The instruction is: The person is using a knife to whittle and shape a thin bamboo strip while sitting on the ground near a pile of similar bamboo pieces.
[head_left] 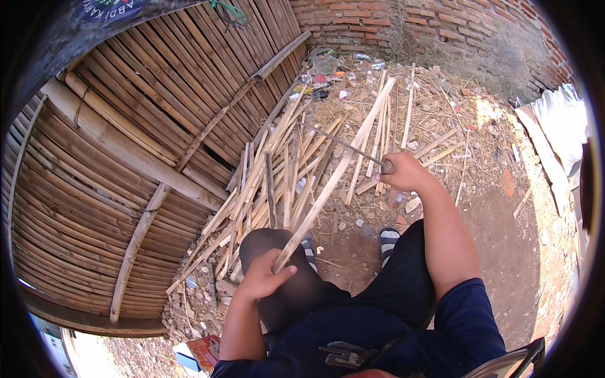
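Note:
My left hand is closed round the near end of a long pale wooden strip, beside my left knee. The strip slants away from me, up and to the right, over the pile. In my right hand is the dark handle of a machete, its narrow blade seen nearly edge-on. The blade points to the far left and crosses the strip in view; whether the two touch I cannot tell. Beneath lies a heap of similar loose strips, spread between my feet and the far rubbish.
A bamboo slat wall with cross poles runs along the left. At the far end stands a brick wall, with litter at its foot. White sacking and a board stand at the right. My sandalled feet are close by.

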A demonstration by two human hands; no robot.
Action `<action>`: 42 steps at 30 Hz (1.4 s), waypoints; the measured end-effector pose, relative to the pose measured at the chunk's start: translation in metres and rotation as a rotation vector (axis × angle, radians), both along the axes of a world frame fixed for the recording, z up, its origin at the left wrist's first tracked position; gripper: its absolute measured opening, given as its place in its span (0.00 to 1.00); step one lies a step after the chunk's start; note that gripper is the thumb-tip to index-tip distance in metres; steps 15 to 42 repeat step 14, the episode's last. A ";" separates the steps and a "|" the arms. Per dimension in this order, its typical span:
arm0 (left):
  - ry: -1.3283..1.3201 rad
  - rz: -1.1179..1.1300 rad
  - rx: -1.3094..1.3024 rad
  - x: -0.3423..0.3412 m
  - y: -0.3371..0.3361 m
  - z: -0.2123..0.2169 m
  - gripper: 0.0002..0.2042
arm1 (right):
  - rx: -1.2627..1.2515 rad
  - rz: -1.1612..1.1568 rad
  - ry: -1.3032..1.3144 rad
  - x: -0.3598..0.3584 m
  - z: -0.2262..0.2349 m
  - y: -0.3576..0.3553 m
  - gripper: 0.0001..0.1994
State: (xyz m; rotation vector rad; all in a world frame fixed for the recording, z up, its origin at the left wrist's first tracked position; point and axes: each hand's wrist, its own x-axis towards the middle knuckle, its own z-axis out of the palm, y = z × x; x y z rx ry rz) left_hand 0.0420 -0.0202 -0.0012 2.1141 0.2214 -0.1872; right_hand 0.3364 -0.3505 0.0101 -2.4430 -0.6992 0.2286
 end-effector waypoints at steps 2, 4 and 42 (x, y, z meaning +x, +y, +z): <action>-0.005 0.000 0.008 0.000 -0.001 0.001 0.15 | -0.032 0.075 -0.026 -0.008 0.001 0.008 0.28; -0.010 0.013 0.008 0.000 -0.001 0.002 0.15 | -0.089 0.177 0.014 -0.017 0.005 0.020 0.27; 0.007 -0.003 0.008 -0.001 0.007 -0.011 0.15 | -0.194 0.398 0.051 -0.042 0.014 0.048 0.26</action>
